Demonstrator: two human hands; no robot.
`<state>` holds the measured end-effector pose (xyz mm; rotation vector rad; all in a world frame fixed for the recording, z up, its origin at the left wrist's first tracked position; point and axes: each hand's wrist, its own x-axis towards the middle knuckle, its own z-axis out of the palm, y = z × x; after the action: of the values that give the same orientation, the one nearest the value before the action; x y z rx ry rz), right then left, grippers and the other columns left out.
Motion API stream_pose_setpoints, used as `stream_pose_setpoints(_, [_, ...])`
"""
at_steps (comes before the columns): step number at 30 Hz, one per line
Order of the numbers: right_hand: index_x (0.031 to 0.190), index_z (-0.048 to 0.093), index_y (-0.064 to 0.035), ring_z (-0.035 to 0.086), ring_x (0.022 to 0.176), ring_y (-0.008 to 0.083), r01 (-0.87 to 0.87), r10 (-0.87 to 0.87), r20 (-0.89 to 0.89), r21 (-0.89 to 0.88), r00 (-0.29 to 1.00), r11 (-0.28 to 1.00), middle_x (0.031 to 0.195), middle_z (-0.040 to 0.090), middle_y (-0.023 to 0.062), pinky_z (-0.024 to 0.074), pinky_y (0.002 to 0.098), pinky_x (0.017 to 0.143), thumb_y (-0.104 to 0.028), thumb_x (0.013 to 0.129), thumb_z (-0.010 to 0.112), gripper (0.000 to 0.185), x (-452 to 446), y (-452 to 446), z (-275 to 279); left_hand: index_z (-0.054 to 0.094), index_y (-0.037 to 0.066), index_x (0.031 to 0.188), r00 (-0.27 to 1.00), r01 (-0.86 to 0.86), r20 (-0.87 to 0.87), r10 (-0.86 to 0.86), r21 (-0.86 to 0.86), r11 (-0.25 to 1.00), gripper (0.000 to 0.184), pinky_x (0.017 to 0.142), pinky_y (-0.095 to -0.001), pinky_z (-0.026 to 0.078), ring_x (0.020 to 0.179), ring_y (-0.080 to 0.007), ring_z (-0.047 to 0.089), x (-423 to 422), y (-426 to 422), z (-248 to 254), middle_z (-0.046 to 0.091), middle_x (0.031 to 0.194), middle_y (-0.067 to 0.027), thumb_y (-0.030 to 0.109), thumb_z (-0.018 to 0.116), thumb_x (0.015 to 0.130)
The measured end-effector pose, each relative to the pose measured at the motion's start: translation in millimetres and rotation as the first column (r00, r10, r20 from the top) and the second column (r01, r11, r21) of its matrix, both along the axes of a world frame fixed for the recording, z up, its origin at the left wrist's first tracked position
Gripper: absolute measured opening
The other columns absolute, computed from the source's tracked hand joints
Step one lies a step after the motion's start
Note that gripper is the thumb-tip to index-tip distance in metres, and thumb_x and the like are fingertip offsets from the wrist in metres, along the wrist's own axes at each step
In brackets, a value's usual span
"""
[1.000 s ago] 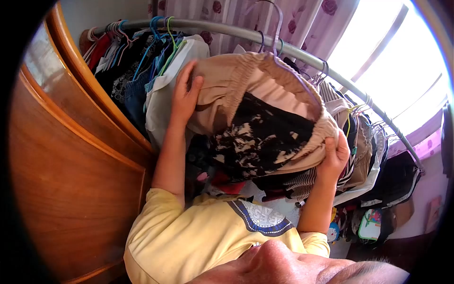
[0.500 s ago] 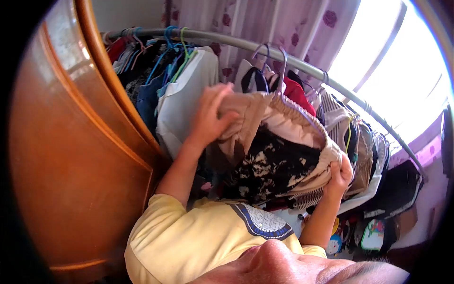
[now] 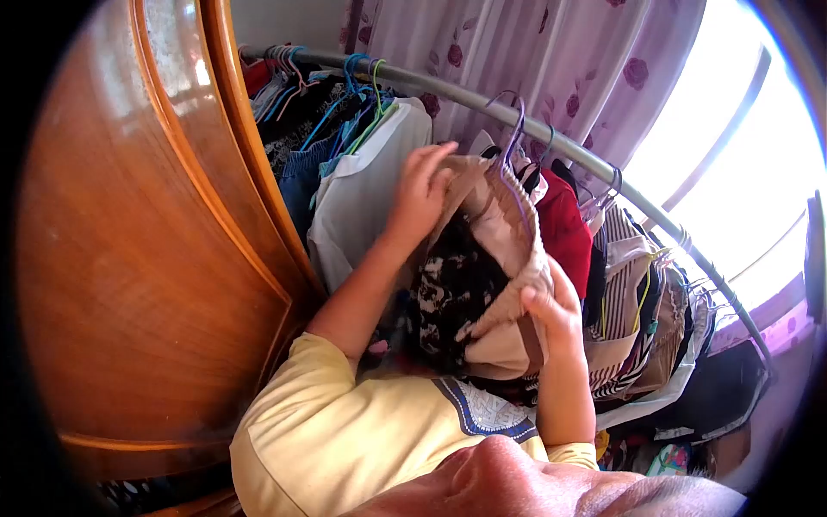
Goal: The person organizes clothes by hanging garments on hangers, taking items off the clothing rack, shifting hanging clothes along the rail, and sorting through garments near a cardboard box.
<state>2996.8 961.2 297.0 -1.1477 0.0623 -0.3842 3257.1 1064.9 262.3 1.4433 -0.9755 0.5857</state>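
Note:
A beige garment (image 3: 508, 349) with an elastic waistband and a black patterned part hangs on a purple hanger (image 3: 521, 202), whose hook is near the rail. My left hand (image 3: 422, 194) is at the garment's upper left edge, its fingers raised and slightly apart, with the thumb near the cloth. On the other side my right hand (image 3: 553, 302) grips the gathered waistband, thumb in front and fingers behind it.
A curved metal rail (image 3: 465, 102) carries many clothes, among them a white garment (image 3: 366, 189) and a red one (image 3: 564, 228). A wooden door (image 3: 155, 258) stands at the left. Behind the rail hang a floral curtain (image 3: 551, 60) and a bright window (image 3: 715, 112).
The garment has been lowered from its first position and narrowed as my hands came closer together. My left hand has loosened from its side. The view has shifted, showing more of the door.

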Motion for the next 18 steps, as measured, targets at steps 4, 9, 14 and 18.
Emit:
stream_pose_setpoints(4, [0.142,0.054,0.0022,0.063,0.112,0.0165,0.104,-0.102,0.074,-0.017,0.992,0.994,0.121,0.065,0.0066,0.0473,0.0321,0.1,-0.015,0.094,0.07,0.054,43.8,-13.4,24.0,0.06,0.007,0.14,0.825,-0.557,0.194,0.531,0.124,0.821,0.05,0.111,-0.0473,0.043,0.126,-0.0374,0.054,27.3,39.7,-18.1,0.057,0.134,-0.0165,0.005,0.073,0.091])
stream_pose_setpoints(9, [0.136,0.054,-0.0027,0.059,0.1,0.012,0.077,-0.076,0.028,-0.048,0.997,0.996,0.11,0.061,0.002,0.0484,0.0276,0.088,-0.013,0.098,0.068,0.042,87.7,-17.5,-36.2,0.056,0.007,0.143,0.659,-0.717,0.161,0.734,0.43,0.549,0.059,0.111,-0.0484,0.042,0.131,-0.0368,0.049,41.0,82.7,-42.9,0.055,0.137,-0.0141,0.009,0.078,0.089])
stream_pose_setpoints(14, [0.12,0.057,-0.0058,0.054,0.088,0.0074,0.101,-0.128,-0.113,-0.216,0.985,0.971,0.1,0.059,-0.0013,0.0457,0.0248,0.08,-0.012,0.102,0.065,0.021,93.0,-6.2,-79.7,0.064,0.003,0.127,0.733,-0.607,0.058,0.677,0.506,0.613,0.032,0.091,-0.0517,0.054,0.103,-0.0427,0.067,47.3,86.9,-55.0,0.069,0.112,-0.0203,0.015,0.066,0.098])
stream_pose_setpoints(18, [0.12,0.057,-0.0056,0.055,0.087,0.0068,0.088,-0.119,-0.133,-0.221,0.984,0.971,0.099,0.06,-0.0013,0.046,0.0242,0.079,-0.01,0.1,0.066,0.022,92.1,-16.1,-80.0,0.065,0.001,0.126,0.877,-0.386,-0.085,0.472,0.46,0.8,0.03,0.086,-0.0528,0.055,0.1,-0.0454,0.068,9.4,59.9,-58.3,0.069,0.114,-0.0249,0.015,0.062,0.1])
